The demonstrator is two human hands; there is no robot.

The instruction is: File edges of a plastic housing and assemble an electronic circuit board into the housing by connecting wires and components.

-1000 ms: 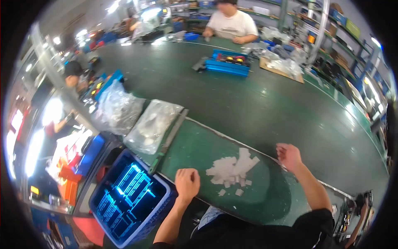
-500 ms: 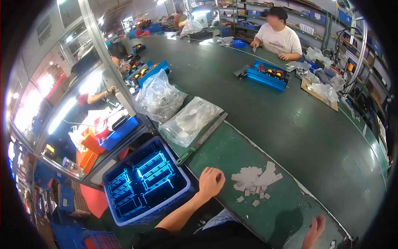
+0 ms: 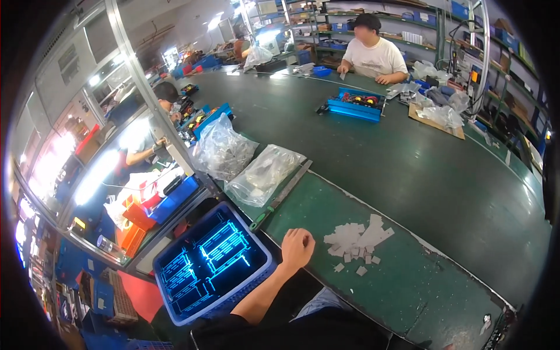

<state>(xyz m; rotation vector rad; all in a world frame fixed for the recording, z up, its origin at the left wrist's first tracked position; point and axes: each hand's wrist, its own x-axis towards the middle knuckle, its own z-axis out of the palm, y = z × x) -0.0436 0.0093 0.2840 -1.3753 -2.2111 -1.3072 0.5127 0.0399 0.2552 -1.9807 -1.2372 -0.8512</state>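
Observation:
My left hand (image 3: 297, 248) is curled into a loose fist at the near edge of the green bench, with no object showing in it. Right of it lies a pile of small, flat grey pieces (image 3: 357, 238), with several loose squares on the near side. A long flat blade with a green handle (image 3: 258, 220) lies just beyond the fist. Left of my forearm stands a blue plastic basket (image 3: 265, 269); inside it is a dark surface with glowing blue lines (image 3: 224, 248). My right hand is out of view.
Two clear plastic bags (image 3: 224, 149) (image 3: 265, 175) lie beyond the blade. A blue open case (image 3: 356, 106) holding parts sits on the dark conveyor belt (image 3: 402, 169). A person (image 3: 373, 55) works across it. A metal frame post (image 3: 140, 76) rises at left.
My right hand has dropped out of the lower right of the view. The view has shifted slightly, while my left fist stays at the bench edge.

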